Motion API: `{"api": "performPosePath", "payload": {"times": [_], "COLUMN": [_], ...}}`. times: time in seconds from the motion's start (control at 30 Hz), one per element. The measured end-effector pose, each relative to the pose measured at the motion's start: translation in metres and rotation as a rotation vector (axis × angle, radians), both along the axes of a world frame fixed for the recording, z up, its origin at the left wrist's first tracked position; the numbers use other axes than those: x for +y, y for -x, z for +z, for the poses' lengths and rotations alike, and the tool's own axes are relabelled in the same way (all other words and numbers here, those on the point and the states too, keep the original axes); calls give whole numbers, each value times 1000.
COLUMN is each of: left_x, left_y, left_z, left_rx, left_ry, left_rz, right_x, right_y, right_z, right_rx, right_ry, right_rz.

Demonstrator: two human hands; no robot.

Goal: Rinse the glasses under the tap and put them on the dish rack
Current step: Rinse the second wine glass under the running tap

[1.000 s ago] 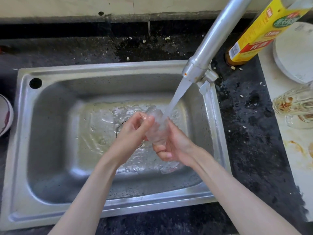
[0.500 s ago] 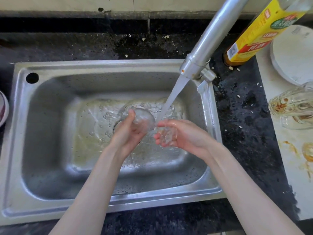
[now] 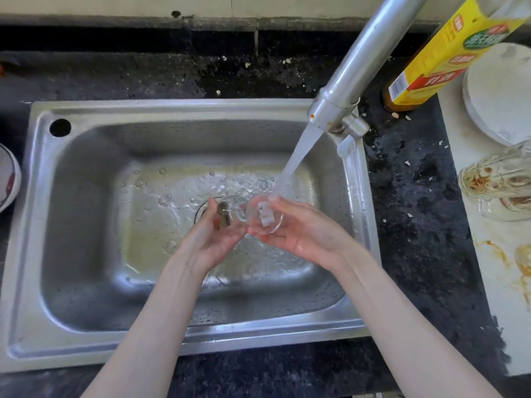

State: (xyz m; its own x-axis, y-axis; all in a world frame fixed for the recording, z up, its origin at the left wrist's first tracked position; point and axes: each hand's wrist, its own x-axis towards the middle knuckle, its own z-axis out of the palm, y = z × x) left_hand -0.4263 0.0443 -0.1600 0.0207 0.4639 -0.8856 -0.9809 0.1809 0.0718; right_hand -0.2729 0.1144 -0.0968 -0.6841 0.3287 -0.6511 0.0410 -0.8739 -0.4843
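Note:
A clear glass (image 3: 263,218) lies on its side over the sink's drain, its base with a white sticker turned toward me. My left hand (image 3: 214,235) cups the mouth end, thumb over the top and fingers beneath. My right hand (image 3: 306,235) grips the base end between thumb and fingers. Water runs from the steel tap (image 3: 359,67) and the stream (image 3: 298,150) lands on the glass by my right thumb. No dish rack is in view.
The steel sink (image 3: 172,106) is wet, with water pooling round the drain. On a white board to the right lie stained glasses (image 3: 500,182) and a white plate (image 3: 500,93). A yellow-labelled bottle (image 3: 448,53) stands behind the tap. A bowl (image 3: 8,182) shows at the left edge.
The glass has gone from nearly upright between both palms to lying sideways, base toward me. Both hands have shifted on it and stay under the running water.

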Motion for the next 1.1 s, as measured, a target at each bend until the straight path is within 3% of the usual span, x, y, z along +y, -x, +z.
{"api": "performPosePath", "payload": {"times": [0.1, 0.33, 0.47, 0.6, 0.7, 0.9, 1.0, 1.1], "left_x": [-2, -2, 4, 8, 11, 17, 20, 22], "left_y": [0, -3, -6, -8, -11, -20, -29, -30], "left_z": [-2, -3, 5, 11, 23, 32, 42, 50], "left_rx": [0, 100, 297, 589, 834, 1175, 1221, 1196], "left_ry": [19, 112, 119, 55, -36, -57, -91, -133], "left_rz": [17, 20, -61, -187, -311, -474, -483, -443], "right_x": [-4, -15, -13, -12, -8, -7, -14, -16], "right_y": [1, 7, 4, -3, -9, -3, 4, 4], "right_z": [-2, -8, -16, -23, -23, -30, -35, -36], "right_rx": [23, -106, -196, -313, -372, -548, -702, -690], "right_ry": [-6, -231, -177, -217, -253, -828, -1194, -1279], "right_rz": [-17, -74, -159, -69, 113, 470, 579, 492]}}
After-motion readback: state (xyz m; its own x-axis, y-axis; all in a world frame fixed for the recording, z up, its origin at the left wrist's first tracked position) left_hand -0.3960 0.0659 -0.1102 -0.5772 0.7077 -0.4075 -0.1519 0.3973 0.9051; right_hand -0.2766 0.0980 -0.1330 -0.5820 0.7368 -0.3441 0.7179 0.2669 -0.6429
